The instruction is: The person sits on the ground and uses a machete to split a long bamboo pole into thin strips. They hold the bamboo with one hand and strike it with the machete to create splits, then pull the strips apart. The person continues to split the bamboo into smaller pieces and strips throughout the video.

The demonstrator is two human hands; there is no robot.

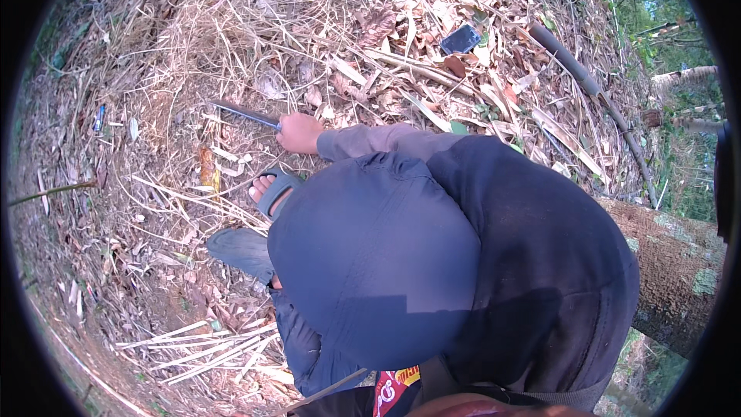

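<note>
My right hand, at the end of a grey sleeve, is closed around the end of a knife. The knife's long, narrow blade points left, low over the leaf-strewn ground. Below the hand is one of my feet in a dark sandal; a second dark sandal lies lower left. My bent knee in dark blue trousers fills the middle and covers much of the ground. My left hand does not show. A thin pale strip crosses the lower edge, its ends hidden.
Several pale split strips lie at lower left. A phone rests on dry leaves, near a dark pole. A thick log lies at right. A thin stick juts in from the left.
</note>
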